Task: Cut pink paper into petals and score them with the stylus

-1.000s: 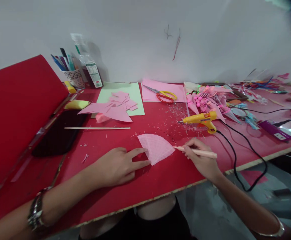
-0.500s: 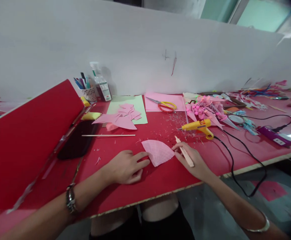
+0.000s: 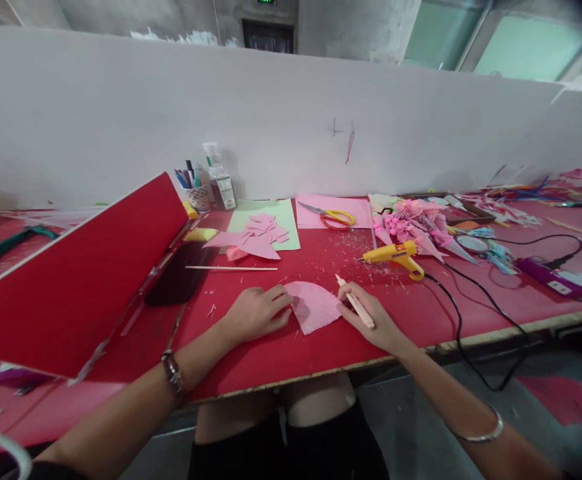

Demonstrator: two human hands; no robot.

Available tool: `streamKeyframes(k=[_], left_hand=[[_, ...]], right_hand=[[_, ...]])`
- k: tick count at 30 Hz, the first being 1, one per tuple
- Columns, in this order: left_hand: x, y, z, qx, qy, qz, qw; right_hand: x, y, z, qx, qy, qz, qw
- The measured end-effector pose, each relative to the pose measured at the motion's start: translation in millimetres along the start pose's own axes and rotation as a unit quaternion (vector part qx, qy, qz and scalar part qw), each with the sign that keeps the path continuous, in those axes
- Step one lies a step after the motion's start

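The left hand point(image 3: 259, 312) touches the paper wedge's left edge, its grip impossible to tell; at the paper wedge point(image 3: 315, 309)'s right edge, the right hand point(image 3: 381, 327) grasps a pen point(image 3: 357, 307).

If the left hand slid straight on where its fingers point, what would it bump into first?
Probably the pink fan-shaped paper; its edge lies right by the left hand, perhaps touching it.
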State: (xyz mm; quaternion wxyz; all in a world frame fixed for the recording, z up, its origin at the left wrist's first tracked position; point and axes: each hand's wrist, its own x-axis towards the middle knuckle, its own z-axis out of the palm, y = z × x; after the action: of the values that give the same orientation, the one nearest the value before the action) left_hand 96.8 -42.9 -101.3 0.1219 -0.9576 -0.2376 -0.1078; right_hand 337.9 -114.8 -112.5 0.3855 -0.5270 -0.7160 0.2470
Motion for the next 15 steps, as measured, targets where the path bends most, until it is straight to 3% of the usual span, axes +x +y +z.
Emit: streamKeyframes(k=[4,8,15], left_hand=[[1,0,-3.7,-0.017,-0.016,0.037,0.999],[-1,-3,-8.8,-0.052,-0.034,0.093,0.994],[-4,-11,-16.6,-0.155,-0.076,0.126,0.977]], right_hand=[[-1,-1,0,0.005,-0.003,-0.005,1.0],[-2,-2,-2,0.005,0.042,0.015,0.999],[10,-16,-13,-0.014,-0.006,-0.053,0.998]])
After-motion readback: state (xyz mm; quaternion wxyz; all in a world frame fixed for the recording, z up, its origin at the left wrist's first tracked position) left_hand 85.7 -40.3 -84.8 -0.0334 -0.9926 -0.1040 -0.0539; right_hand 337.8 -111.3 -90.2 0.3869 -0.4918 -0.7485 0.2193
